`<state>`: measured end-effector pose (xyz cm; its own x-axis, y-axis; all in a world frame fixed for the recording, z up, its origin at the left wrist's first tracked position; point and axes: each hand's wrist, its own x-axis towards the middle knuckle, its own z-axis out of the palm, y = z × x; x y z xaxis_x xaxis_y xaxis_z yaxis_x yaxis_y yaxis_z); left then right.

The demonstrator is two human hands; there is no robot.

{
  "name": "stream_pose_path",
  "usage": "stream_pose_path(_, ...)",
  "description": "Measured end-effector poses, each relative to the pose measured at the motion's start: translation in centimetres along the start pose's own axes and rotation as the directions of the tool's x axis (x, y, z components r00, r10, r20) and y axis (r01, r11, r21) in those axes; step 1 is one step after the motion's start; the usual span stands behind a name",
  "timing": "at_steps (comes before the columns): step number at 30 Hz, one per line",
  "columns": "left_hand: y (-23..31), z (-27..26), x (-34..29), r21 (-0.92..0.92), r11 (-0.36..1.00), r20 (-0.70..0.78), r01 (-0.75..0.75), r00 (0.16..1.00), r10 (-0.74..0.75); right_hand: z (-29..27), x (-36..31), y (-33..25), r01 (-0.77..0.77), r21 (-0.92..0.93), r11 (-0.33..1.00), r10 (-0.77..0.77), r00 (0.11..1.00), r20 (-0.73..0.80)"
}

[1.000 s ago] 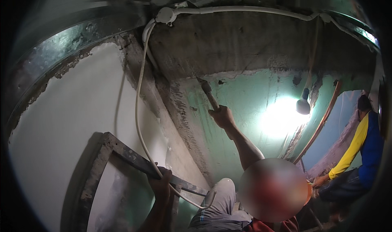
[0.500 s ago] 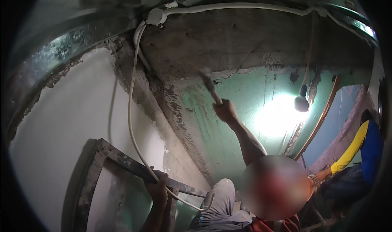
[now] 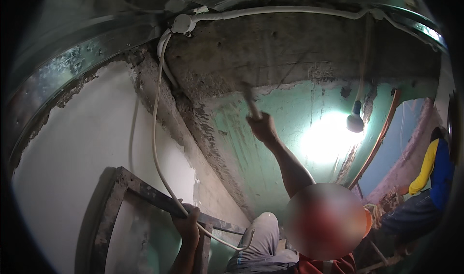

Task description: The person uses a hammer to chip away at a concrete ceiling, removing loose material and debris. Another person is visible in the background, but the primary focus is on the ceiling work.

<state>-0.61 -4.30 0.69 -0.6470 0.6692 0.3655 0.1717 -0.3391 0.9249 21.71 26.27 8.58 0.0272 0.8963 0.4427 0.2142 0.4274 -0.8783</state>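
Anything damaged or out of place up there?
Yes. Plaster is broken away in a ragged strip where the white wall meets the beam, baring rough concrete. A white cable hangs loose from the junction box, sagging past the ladder that the left hand grips.

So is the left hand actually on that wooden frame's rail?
Touching. The head view shows the left hand with its fingers wrapped over the sloping rail of the wooden frame, no gap.

Building site: raw concrete ceiling (image 3: 270, 47), chipped plaster, loose cable (image 3: 157, 129), bare bulb (image 3: 355, 122).
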Motion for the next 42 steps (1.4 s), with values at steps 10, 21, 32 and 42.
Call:
stream_pose_path(10,0.3,-1.3,-0.7,0.069,0.998,-0.035,0.011,0.999,-0.009,-1.5,-4.2,-5.9,0.169,0.212,0.962,-0.162,0.985,-0.053)
stream_pose_path(21,-0.6,-0.8,0.2,-0.060,0.998,-0.006,0.017,1.000,-0.017,2.2,-4.1,3.8,-0.075,-0.304,0.950,0.127,0.980,0.155)
stream_pose_path(32,0.5,-1.1,-0.3,0.007,1.000,-0.032,0.024,0.999,-0.024,-2.5,-2.4,-7.8,0.745,0.389,0.541,-0.624,0.666,-0.407)
stream_pose_path(42,-0.7,-1.2,0.0,0.062,0.998,-0.014,0.002,1.000,-0.001,-3.2,-4.2,-0.4,-0.031,-0.136,0.990,0.031,0.999,-0.008)
